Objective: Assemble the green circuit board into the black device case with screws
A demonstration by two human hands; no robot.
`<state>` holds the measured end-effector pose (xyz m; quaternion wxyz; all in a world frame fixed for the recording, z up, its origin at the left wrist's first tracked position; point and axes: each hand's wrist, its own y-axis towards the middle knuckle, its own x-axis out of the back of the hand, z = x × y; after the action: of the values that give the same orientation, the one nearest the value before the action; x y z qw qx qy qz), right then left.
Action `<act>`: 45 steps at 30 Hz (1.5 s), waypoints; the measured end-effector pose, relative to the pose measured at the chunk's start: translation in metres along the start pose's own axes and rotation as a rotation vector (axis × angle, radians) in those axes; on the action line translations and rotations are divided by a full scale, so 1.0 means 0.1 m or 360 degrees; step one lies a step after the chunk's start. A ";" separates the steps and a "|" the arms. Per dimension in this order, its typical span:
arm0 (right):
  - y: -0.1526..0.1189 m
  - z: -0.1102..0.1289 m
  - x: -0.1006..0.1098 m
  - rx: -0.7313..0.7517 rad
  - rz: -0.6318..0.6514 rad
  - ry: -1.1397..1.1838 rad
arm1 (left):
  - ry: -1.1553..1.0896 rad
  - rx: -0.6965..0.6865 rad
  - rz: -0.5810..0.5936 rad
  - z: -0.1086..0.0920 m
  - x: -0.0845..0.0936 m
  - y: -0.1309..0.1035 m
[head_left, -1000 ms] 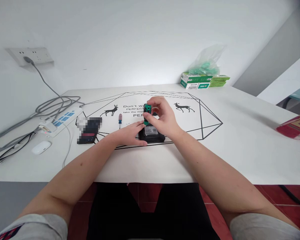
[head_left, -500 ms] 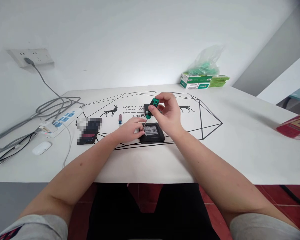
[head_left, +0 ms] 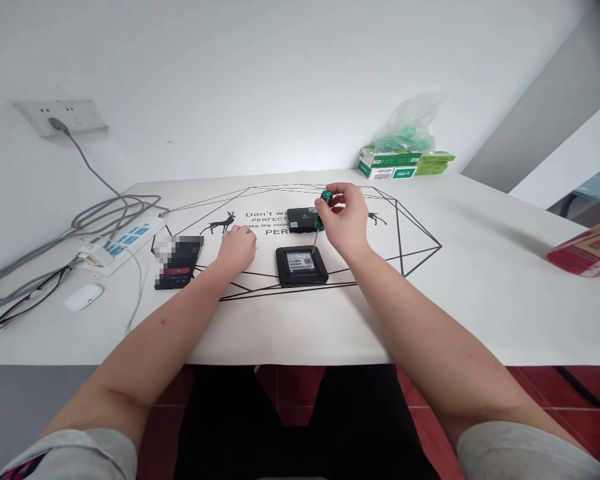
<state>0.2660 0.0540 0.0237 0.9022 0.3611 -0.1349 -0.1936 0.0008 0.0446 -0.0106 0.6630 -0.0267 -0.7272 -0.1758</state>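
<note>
Your L hand has just come off the black case, now L of it over the desk; can't tell if it grips anything. Your R hand, clamped on the green screwdriver, has moved to the case's R side, so no hand steadies it. Case, mid-desk, holds a labelled insert. Clear bag w/ green stuff tops boxes, contents n/a.

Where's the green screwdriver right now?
In the head view, the green screwdriver is just right of the middle, held in the right hand, its shaft slanting down to the black case with the white label.
</note>
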 end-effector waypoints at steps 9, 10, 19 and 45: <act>0.29 -0.41 0.24 -0.0187 0.0060 -0.0508 | 0.0009 0.0252 0.0031 0.02 0.03 0.02; 0.30 -0.45 0.26 -0.0290 0.0188 -0.0640 | 0.0023 0.0327 0.0022 0.02 0.03 0.02; 0.16 -0.64 0.19 -0.0574 0.0962 -0.1267 | -0.0127 0.0758 0.0072 0.10 0.01 0.04; -0.15 0.11 0.05 0.0045 0.2179 -0.0597 | -0.2452 0.0762 -0.0522 -0.25 0.15 0.05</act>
<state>0.2628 0.0352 0.0219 0.7779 0.1675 -0.4872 0.3598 0.0242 0.0390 0.0061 -0.0684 0.1090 -0.9908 -0.0430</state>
